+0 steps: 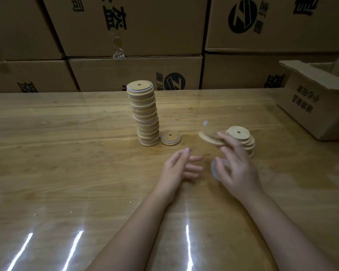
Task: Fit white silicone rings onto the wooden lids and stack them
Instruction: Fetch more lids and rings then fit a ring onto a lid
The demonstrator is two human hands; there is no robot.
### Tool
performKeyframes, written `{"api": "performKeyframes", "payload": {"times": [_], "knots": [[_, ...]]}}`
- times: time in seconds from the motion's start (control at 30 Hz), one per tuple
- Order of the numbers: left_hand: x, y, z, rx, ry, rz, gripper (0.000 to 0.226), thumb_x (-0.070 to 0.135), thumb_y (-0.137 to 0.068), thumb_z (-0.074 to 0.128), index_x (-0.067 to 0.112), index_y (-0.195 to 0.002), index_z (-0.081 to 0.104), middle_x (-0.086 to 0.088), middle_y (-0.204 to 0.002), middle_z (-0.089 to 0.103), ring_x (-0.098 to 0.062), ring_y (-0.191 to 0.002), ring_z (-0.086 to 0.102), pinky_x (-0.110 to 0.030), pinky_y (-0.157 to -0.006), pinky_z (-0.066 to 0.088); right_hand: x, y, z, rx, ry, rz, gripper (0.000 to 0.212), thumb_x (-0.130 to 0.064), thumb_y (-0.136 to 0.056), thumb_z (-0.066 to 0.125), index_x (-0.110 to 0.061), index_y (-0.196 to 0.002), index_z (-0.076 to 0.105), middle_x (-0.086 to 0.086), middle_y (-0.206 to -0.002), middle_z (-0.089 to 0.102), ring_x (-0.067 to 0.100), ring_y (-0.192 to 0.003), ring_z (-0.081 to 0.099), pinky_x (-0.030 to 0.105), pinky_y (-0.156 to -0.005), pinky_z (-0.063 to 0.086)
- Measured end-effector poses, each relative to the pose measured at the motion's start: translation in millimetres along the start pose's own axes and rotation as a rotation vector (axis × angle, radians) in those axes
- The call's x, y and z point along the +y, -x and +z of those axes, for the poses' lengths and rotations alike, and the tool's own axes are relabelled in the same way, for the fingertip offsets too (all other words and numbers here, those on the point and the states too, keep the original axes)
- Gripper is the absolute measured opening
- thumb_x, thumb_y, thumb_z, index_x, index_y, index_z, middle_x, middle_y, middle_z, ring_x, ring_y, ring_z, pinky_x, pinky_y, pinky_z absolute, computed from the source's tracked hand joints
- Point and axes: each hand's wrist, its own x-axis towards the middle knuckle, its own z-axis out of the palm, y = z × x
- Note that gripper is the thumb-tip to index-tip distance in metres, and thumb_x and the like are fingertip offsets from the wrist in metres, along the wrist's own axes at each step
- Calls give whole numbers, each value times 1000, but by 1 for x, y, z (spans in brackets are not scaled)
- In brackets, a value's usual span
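Note:
A tall, slightly leaning stack of wooden lids (145, 114) with white silicone rings stands mid-table. One ringed lid (170, 137) lies flat against the stack's right foot. To the right is a low pile of bare wooden lids (243, 140). My right hand (237, 167) is just in front of that pile, its fingertips holding a blurred wooden lid (209, 138) lifted to the pile's left. A blurred white ring (214, 170) shows by that hand's lower fingers. My left hand (181, 167) hovers beside it with relaxed, spread fingers, holding nothing.
An open cardboard box (313, 102) sits at the table's right edge. Stacked cardboard cartons (135, 73) form a wall behind the table. The glossy wooden tabletop (67, 153) stretches bare to the left and towards me.

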Motion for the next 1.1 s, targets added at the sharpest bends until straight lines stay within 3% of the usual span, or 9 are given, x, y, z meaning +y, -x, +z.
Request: {"api": "performKeyframes", "payload": {"times": [0.1, 0.2, 0.33, 0.43, 0.5, 0.6, 0.7, 0.87, 1.1], "knots": [[2, -3, -6, -27, 100, -53, 52, 49, -79, 48, 10, -112, 57, -11, -92, 72, -16, -64, 67, -22, -50, 53, -14, 1, 6, -105, -63, -94, 19, -14, -89, 53, 0, -98, 63, 5, -137, 49, 22, -128, 47, 38, -95, 47], [2, -4, -10, -41, 134, -55, 38, 39, -84, 53, 8, -104, 62, -9, -84, 71, -14, -56, 65, -20, -45, 51, -19, 2, 8, -174, -90, -94, 19, -16, -88, 54, -3, -97, 66, -1, -137, 51, 18, -128, 48, 42, -83, 53], [4, -5, -11, -22, 206, -80, 15, 15, -95, 47, 5, -95, 59, -9, -75, 68, -14, -55, 66, -19, -46, 52, -13, 2, 6, -241, -113, -85, 23, -17, -89, 54, -7, -105, 67, -3, -143, 44, 16, -132, 43, 42, -89, 51], [1, -7, -10, 42, 216, -60, 8, 5, -93, 47, 7, -90, 55, -7, -71, 66, -17, -58, 68, -20, -49, 53, -2, 3, 5, -207, -169, 85, 21, -8, -87, 59, -5, -106, 67, 4, -140, 45, 20, -121, 52, 35, -88, 52], [-1, -8, -10, 76, 200, -40, 8, 7, -94, 50, 10, -87, 53, -2, -67, 66, -17, -60, 69, -21, -50, 54, 9, 5, 3, -179, -194, 272, 20, -3, -88, 57, -8, -105, 67, 1, -126, 53, 19, -109, 57, 30, -82, 51], [-3, -9, -11, 70, 167, -19, 11, 14, -94, 54, 12, -84, 53, 1, -64, 65, -17, -63, 69, -21, -52, 54, 28, 9, -1, -222, -124, 477, 19, -9, -90, 54, -17, -101, 68, -13, -99, 59, 14, -102, 53, 17, -77, 38], [-4, -9, -12, 63, 147, -11, 12, 15, -93, 56, 12, -83, 53, 0, -65, 65, -18, -64, 69, -22, -53, 54, 39, 12, -2, -309, -157, 623, 15, -16, -90, 57, -21, -100, 67, -16, -98, 57, 11, -101, 50, 12, -75, 34], [-5, -9, -14, 60, 164, 4, 8, 14, -93, 56, 12, -86, 54, 1, -68, 65, -18, -65, 69, -23, -54, 55, 40, 10, -6, -434, -162, 621, 17, -17, -86, 64, -18, -103, 68, -14, -106, 55, 10, -110, 42, 21, -90, 36], [-7, -10, -15, 47, 169, 4, 5, 15, -92, 57, 12, -88, 57, 0, -70, 67, -19, -67, 70, -23, -56, 55, 36, 8, -3, -403, -64, 584, 7, -13, -88, 62, -12, -85, 68, -8, -100, 56, 13, -105, 45, 24, -87, 38]]}}
